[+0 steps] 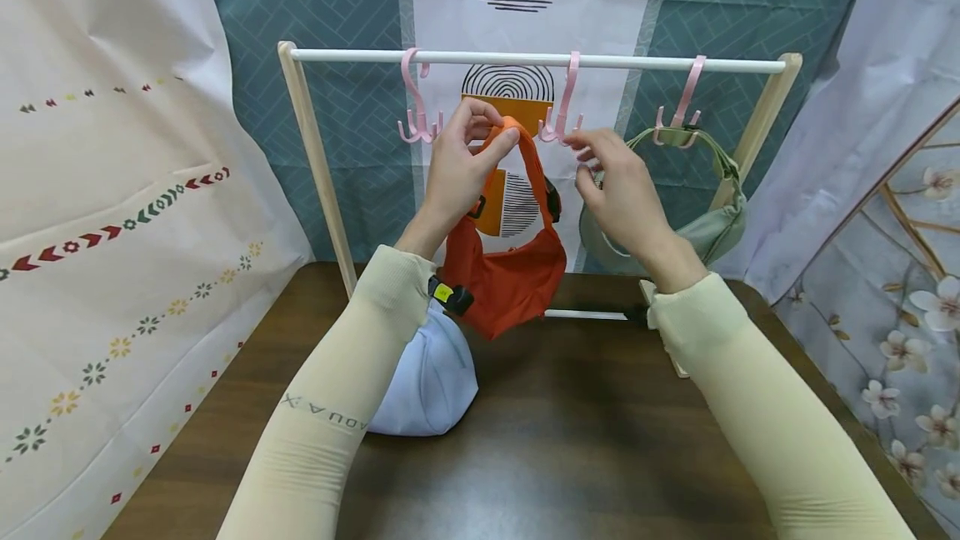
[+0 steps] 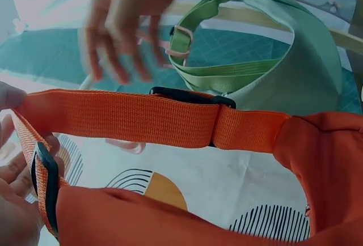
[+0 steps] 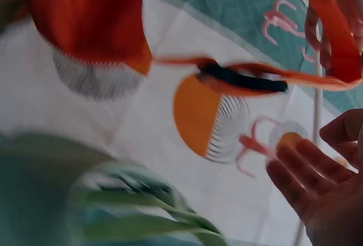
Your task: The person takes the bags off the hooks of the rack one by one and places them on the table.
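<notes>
My left hand (image 1: 461, 161) pinches the top of the strap of an orange-red shoulder bag (image 1: 513, 277), which hangs below it in front of the rack. Black buckles (image 2: 193, 97) sit on the strap in the left wrist view. To the right of the bag, my right hand (image 1: 618, 186) is raised with relaxed fingers and holds nothing; in the right wrist view its fingers (image 3: 306, 172) are spread. The middle pink hook (image 1: 558, 119) hangs on the rail between the hands. A green bag (image 1: 708, 232) hangs by its strap from the right pink hook (image 1: 684, 107), just beyond my right hand.
The white rail (image 1: 480, 57) of a wooden-sided rack crosses the back. Another pink hook (image 1: 417, 102) hangs at its left. A pale blue bag (image 1: 431, 382) lies on the brown table (image 1: 570, 440), partly behind my left forearm. Patterned cloths surround the table.
</notes>
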Demonstrator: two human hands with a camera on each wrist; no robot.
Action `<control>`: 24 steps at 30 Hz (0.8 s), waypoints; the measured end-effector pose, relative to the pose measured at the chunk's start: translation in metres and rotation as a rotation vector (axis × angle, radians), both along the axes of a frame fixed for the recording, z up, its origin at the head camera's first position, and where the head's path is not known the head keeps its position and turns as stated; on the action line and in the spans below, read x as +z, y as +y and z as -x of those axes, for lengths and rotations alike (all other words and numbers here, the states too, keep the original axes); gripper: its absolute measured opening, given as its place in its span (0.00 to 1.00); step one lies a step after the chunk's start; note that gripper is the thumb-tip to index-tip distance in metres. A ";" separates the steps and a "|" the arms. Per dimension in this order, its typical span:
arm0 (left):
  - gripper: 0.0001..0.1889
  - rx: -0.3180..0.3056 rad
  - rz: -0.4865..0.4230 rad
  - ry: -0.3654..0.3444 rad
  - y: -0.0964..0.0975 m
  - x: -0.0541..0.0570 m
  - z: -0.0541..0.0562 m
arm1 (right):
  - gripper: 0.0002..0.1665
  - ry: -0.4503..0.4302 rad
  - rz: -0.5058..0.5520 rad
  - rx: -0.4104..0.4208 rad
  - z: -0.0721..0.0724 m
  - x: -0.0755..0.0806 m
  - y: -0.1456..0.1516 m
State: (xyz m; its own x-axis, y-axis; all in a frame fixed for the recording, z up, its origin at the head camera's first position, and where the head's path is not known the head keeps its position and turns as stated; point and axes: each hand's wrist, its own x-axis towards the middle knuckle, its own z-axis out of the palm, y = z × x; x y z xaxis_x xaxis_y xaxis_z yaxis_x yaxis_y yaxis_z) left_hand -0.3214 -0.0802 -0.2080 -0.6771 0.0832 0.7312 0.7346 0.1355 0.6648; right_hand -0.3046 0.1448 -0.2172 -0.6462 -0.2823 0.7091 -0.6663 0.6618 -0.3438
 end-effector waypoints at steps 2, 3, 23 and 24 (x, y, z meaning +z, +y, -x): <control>0.13 -0.009 -0.014 -0.004 -0.001 -0.001 0.000 | 0.22 -0.084 0.028 0.018 0.000 -0.017 0.002; 0.12 -0.016 -0.026 -0.004 -0.001 -0.001 0.000 | 0.22 -0.140 0.028 0.023 0.000 -0.025 0.002; 0.08 -0.066 -0.143 0.022 -0.047 -0.029 -0.002 | 0.18 -0.683 0.011 0.283 0.025 -0.065 0.029; 0.08 -0.062 -0.145 0.007 -0.052 -0.034 -0.001 | 0.19 -0.674 0.007 0.280 0.023 -0.059 0.034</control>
State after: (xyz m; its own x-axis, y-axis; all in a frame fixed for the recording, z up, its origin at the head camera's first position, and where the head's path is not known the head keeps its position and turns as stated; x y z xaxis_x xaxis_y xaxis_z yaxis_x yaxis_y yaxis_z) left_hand -0.3204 -0.1326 -0.2417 -0.6685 0.0177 0.7435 0.7436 -0.0070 0.6686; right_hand -0.3272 0.1783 -0.2760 -0.8474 -0.4976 0.1851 -0.4522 0.4938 -0.7428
